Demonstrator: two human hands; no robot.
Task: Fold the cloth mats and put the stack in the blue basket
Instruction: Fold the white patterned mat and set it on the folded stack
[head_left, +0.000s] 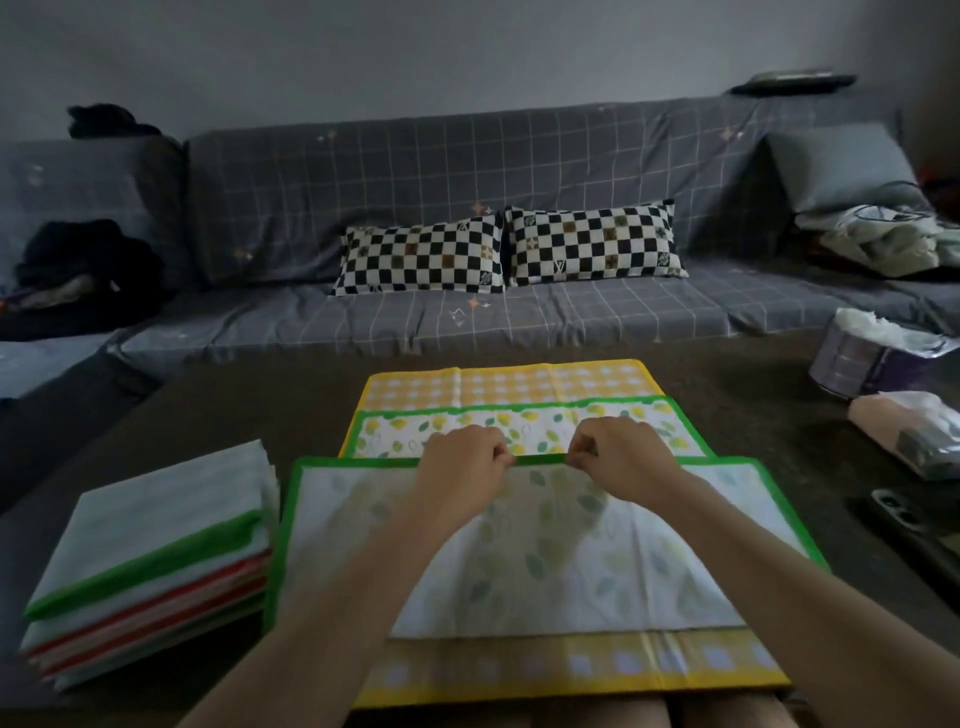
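Note:
A green-bordered leaf-print mat (675, 561) lies in front of me, its near half turned over so the pale back faces up. My left hand (462, 457) and my right hand (618, 449) each pinch its folded-over green edge near the middle, a short gap between them. Under it lies a yellow checked mat (509, 384), showing beyond the far edge and along the near edge. A stack of folded mats (150, 561) with green and red borders sits to the left. No blue basket is in view.
The mats lie on a dark table (234, 410) before a grey checked sofa (415, 322) with two chequered pillows (509, 249). A tissue roll (872, 353), a tissue pack (909, 426) and a dark phone-like object (904, 525) sit at the table's right.

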